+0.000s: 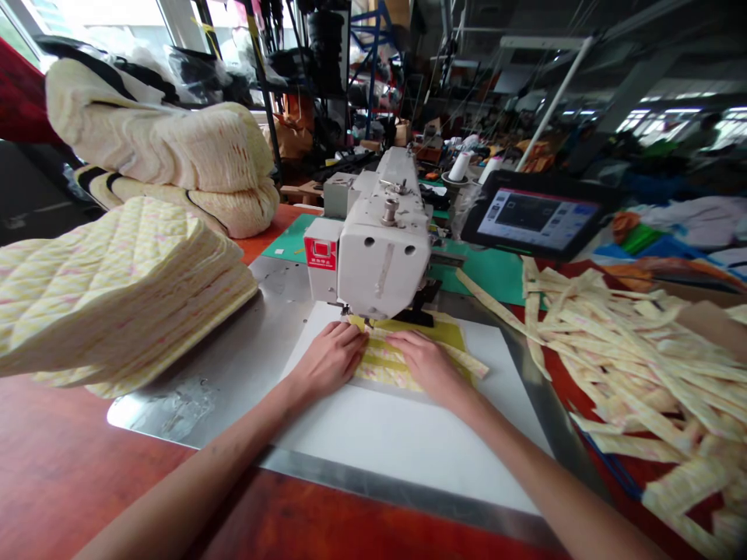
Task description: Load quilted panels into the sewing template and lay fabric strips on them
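My left hand is beside the needle area of a white sewing machine, its fingers curled together on the left end of a pale yellow fabric strip. My right hand holds the same strip further right, fingers bent over it. The strip's free end sticks out past the right hand. Beneath lies a yellow template with openings, and quilted patterned fabric shows through them. A white sheet is under the template. My fingertips are partly hidden, so their exact grip is unclear.
Stacked quilted pieces stand at the left, with bundled cream padding behind. Many loose fabric strips are heaped at the right. A control screen and thread cones stand beyond the metal plate.
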### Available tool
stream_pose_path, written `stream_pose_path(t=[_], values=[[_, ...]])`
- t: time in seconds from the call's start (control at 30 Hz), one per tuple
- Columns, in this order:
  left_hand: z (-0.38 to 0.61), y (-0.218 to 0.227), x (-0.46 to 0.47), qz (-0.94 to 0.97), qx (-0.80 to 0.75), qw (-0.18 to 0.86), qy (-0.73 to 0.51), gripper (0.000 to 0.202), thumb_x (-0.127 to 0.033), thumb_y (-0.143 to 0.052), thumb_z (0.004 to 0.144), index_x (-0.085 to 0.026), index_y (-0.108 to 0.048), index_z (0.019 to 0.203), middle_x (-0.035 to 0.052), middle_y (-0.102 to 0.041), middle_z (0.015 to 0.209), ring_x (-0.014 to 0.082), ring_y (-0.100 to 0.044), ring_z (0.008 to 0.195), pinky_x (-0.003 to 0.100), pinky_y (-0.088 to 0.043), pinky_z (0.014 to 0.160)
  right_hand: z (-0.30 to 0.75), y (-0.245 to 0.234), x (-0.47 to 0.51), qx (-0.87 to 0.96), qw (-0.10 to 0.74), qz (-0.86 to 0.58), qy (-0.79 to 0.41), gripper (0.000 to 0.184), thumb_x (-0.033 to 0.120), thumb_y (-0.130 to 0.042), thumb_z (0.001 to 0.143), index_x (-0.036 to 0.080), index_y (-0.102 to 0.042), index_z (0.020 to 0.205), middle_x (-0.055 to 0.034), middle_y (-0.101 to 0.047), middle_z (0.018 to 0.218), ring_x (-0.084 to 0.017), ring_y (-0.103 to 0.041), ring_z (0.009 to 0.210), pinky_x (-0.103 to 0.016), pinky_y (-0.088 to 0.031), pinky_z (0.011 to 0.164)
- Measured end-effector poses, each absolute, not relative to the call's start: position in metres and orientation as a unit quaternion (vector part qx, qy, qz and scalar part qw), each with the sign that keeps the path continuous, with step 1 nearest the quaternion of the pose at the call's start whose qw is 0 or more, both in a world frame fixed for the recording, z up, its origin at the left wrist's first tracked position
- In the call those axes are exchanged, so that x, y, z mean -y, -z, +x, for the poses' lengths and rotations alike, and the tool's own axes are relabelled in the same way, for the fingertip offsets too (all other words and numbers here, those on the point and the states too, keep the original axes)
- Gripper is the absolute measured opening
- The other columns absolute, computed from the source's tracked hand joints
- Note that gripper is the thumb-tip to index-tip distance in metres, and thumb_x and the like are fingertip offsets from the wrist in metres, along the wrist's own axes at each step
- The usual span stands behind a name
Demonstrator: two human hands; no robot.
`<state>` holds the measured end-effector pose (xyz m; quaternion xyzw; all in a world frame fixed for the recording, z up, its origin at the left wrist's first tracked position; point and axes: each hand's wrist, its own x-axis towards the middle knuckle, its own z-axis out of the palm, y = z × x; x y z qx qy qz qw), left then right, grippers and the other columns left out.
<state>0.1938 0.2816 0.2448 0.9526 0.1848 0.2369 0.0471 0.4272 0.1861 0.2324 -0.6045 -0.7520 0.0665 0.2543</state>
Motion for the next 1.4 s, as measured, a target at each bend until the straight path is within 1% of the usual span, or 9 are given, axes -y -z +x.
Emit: stream_pose_path(t=[0.17, 0.43, 0.73, 0.83, 1.0, 1.13, 1.23, 1.33, 1.4], values=[[0.199, -0.244, -0.278, 0.953, -0.185, 0.031, -0.238, 0.030, -0.021, -0.048, 0.101, -0.014, -0.067, 0.124, 0.0109, -0.066, 0.101, 0.0230, -0.060, 0.089, 0.038, -0.046, 0.080, 0.431, -0.237, -0.181, 0.742, 0.267, -0.612, -0.064, 0.043, 0.014, -0.038, 0.097, 0.023, -0.070, 0.125, -0.0042, -0.065, 0.127, -0.008, -0.063, 0.119, -0.026, -0.057, 0.111], [0.210, -0.238, -0.289, 0.948, -0.191, 0.047, -0.249, 0.026, -0.021, -0.049, 0.100, -0.016, -0.073, 0.107, 0.0079, -0.070, 0.082, 0.0202, -0.064, 0.077, 0.035, -0.043, 0.074, 0.443, -0.237, -0.189, 0.725, 0.260, -0.631, -0.096, 0.047, 0.014, -0.037, 0.096, 0.027, -0.067, 0.130, -0.0001, -0.062, 0.135, -0.008, -0.063, 0.124, -0.027, -0.055, 0.115], [0.191, -0.237, -0.299, 0.943, -0.208, 0.054, -0.256, 0.024, -0.018, -0.050, 0.099, -0.016, -0.073, 0.106, 0.0069, -0.075, 0.086, 0.0193, -0.069, 0.074, 0.033, -0.044, 0.072, 0.430, -0.228, -0.200, 0.729, 0.259, -0.624, -0.105, 0.052, 0.012, -0.036, 0.095, 0.025, -0.060, 0.139, -0.0020, -0.056, 0.143, -0.009, -0.058, 0.133, -0.030, -0.051, 0.121], [0.184, -0.235, -0.296, 0.942, -0.208, 0.070, -0.255, 0.024, -0.017, -0.050, 0.100, -0.017, -0.072, 0.110, 0.0061, -0.075, 0.089, 0.0185, -0.069, 0.076, 0.033, -0.044, 0.075, 0.424, -0.230, -0.197, 0.722, 0.261, -0.628, -0.124, 0.052, 0.011, -0.035, 0.095, 0.025, -0.061, 0.138, -0.0015, -0.055, 0.144, -0.010, -0.057, 0.134, -0.032, -0.049, 0.123], [0.178, -0.233, -0.285, 0.942, -0.209, 0.068, -0.255, 0.024, -0.018, -0.050, 0.101, -0.018, -0.071, 0.111, 0.0045, -0.074, 0.085, 0.0180, -0.066, 0.071, 0.033, -0.043, 0.073, 0.421, -0.230, -0.185, 0.727, 0.269, -0.617, -0.135, 0.052, 0.010, -0.038, 0.094, 0.026, -0.061, 0.137, -0.0012, -0.056, 0.142, -0.008, -0.056, 0.133, -0.029, -0.049, 0.123], [0.184, -0.234, -0.276, 0.942, -0.207, 0.067, -0.256, 0.023, -0.018, -0.050, 0.100, -0.017, -0.070, 0.112, 0.0036, -0.072, 0.082, 0.0188, -0.065, 0.069, 0.034, -0.044, 0.072, 0.426, -0.229, -0.178, 0.733, 0.260, -0.620, -0.103, 0.048, 0.014, -0.037, 0.098, 0.030, -0.061, 0.137, -0.0001, -0.056, 0.140, -0.008, -0.056, 0.132, -0.028, -0.049, 0.121], [0.191, -0.233, -0.272, 0.942, -0.204, 0.074, -0.256, 0.022, -0.017, -0.050, 0.100, -0.017, -0.070, 0.109, 0.0036, -0.073, 0.083, 0.0188, -0.065, 0.069, 0.034, -0.044, 0.072, 0.435, -0.233, -0.176, 0.739, 0.240, -0.627, -0.057, 0.042, 0.022, -0.037, 0.102, 0.030, -0.063, 0.133, -0.0003, -0.059, 0.135, -0.007, -0.059, 0.124, -0.024, -0.052, 0.113], [0.195, -0.232, -0.271, 0.941, -0.200, 0.080, -0.261, 0.022, -0.016, -0.049, 0.100, -0.018, -0.069, 0.109, 0.0040, -0.074, 0.085, 0.0187, -0.067, 0.070, 0.034, -0.044, 0.072, 0.454, -0.236, -0.171, 0.728, 0.190, -0.656, 0.060, 0.035, 0.031, -0.044, 0.101, 0.030, -0.065, 0.129, -0.0022, -0.063, 0.122, -0.010, -0.060, 0.113, -0.028, -0.053, 0.103], [0.195, -0.232, -0.273, 0.941, -0.197, 0.080, -0.265, 0.022, -0.016, -0.048, 0.100, -0.017, -0.068, 0.110, 0.0042, -0.073, 0.084, 0.0187, -0.067, 0.071, 0.034, -0.044, 0.072, 0.472, -0.236, -0.165, 0.710, 0.142, -0.673, 0.153, 0.032, 0.030, -0.052, 0.098, 0.031, -0.066, 0.126, -0.0029, -0.064, 0.115, -0.013, -0.059, 0.108, -0.029, -0.052, 0.096]])
